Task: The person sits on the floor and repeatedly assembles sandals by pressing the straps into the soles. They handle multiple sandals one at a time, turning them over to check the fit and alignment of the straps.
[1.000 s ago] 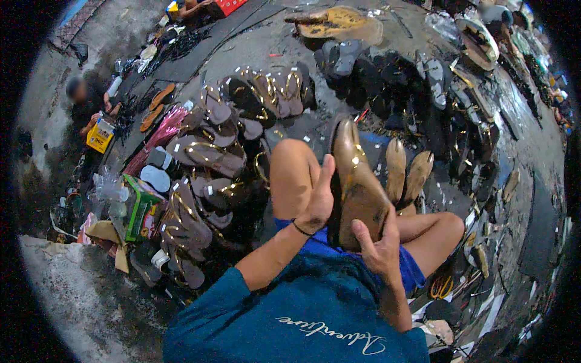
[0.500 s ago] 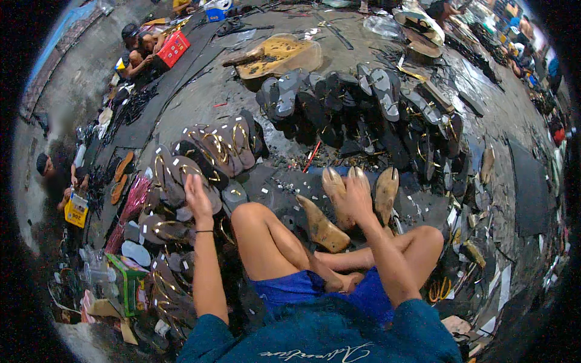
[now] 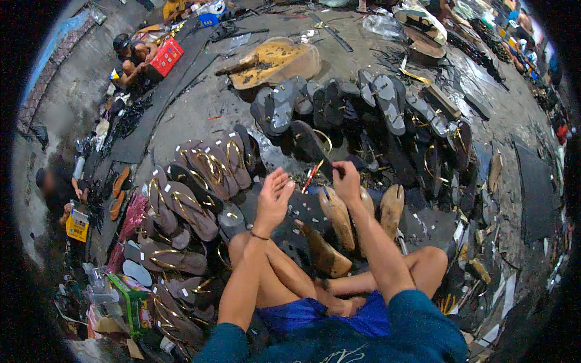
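Note:
My right hand [image 3: 347, 183] is closed on the near end of a dark flip-flop [image 3: 311, 146]. The flip-flop slants away up and left, a gold strap curving out at its far part. To its left, my left hand [image 3: 275, 196] is raised with its fingers apart, holding nothing. Below my right hand stand several wooden shoe lasts: one last [image 3: 336, 218] beneath the wrist, another last [image 3: 392, 209] to the right, and a tilted last [image 3: 325, 249] by my legs. Part of one is hidden behind my right forearm. A red stick [image 3: 311, 176] lies between my hands.
Finished-looking flip-flops [image 3: 192, 209] with gold straps spread along my left. Ahead stands a row of dark sandals [image 3: 387, 103]. Beyond is a yellow-stained board [image 3: 275, 65]. Two people sit at the left, near a red crate [image 3: 166, 58] and a yellow box [image 3: 77, 225]. Scraps lie at the right.
My right hand has moved up and left from the lasts and now holds a dark flip-flop. My left hand has swung right, away from the flip-flops at the left.

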`<control>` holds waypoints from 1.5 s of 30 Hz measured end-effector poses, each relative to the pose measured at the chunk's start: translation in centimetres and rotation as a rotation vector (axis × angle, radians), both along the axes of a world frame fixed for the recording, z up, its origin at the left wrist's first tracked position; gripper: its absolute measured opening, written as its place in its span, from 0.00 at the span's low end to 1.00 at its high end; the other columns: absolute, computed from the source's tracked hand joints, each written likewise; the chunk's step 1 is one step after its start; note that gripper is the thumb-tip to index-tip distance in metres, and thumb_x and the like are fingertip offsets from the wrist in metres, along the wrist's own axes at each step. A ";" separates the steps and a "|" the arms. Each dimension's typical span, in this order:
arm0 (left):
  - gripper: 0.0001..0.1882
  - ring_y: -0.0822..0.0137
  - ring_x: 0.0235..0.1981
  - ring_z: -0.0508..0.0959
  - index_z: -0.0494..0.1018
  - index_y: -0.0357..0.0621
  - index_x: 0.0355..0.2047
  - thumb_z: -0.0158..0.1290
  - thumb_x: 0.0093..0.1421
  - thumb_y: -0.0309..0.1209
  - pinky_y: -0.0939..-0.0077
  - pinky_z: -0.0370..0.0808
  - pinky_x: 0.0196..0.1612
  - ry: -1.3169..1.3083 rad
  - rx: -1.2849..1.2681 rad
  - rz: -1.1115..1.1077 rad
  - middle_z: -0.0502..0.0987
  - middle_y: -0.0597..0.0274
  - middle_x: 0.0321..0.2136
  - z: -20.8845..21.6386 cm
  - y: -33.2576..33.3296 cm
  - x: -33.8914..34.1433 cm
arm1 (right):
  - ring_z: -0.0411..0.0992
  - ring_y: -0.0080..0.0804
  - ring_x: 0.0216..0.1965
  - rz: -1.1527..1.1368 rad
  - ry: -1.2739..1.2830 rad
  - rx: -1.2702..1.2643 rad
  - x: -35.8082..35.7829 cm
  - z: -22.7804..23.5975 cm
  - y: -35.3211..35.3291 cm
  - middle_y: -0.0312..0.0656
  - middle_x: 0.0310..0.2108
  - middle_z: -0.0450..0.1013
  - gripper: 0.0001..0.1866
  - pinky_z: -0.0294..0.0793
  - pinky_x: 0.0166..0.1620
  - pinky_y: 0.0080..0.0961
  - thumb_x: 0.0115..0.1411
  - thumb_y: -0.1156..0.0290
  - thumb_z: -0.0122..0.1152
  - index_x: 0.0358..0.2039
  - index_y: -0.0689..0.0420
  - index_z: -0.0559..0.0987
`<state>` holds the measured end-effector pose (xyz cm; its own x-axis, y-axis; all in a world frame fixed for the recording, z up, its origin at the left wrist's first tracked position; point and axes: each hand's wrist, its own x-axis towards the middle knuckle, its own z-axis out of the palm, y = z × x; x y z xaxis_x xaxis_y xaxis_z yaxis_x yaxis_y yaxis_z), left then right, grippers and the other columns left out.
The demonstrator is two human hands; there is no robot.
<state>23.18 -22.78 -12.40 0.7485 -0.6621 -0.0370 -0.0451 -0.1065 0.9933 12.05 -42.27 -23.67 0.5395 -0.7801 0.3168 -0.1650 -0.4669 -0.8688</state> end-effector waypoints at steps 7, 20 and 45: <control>0.21 0.71 0.37 0.75 0.65 0.33 0.52 0.55 0.59 0.27 0.74 0.74 0.41 0.129 -0.069 0.109 0.76 0.59 0.39 5.1 0.7 -8.8 | 0.72 0.43 0.46 0.168 0.006 -0.206 -15.9 11.8 16.8 0.49 0.43 0.73 0.16 0.73 0.49 0.36 0.55 0.74 0.62 0.45 0.61 0.74; 0.16 0.70 0.35 0.79 0.71 0.35 0.48 0.52 0.59 0.25 0.74 0.76 0.38 -0.173 0.222 -0.267 0.80 0.53 0.35 10.2 15.2 -20.5 | 0.78 0.41 0.35 0.064 0.022 0.159 -21.3 20.0 25.0 0.47 0.34 0.77 0.10 0.77 0.37 0.31 0.53 0.74 0.65 0.36 0.61 0.77; 0.15 0.54 0.47 0.79 0.77 0.37 0.41 0.59 0.51 0.23 0.67 0.74 0.52 -0.037 0.111 -0.597 0.79 0.51 0.43 12.1 23.5 -23.0 | 0.70 0.45 0.52 0.739 0.051 0.159 -28.5 20.2 25.3 0.44 0.45 0.72 0.22 0.65 0.57 0.41 0.39 0.77 0.70 0.38 0.53 0.75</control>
<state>0.16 0.75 -0.34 0.2513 -0.9616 -0.1106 -0.1635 -0.1547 0.9743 -16.45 -16.95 -3.45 0.9507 -0.2437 0.1916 0.1008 -0.3414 -0.9345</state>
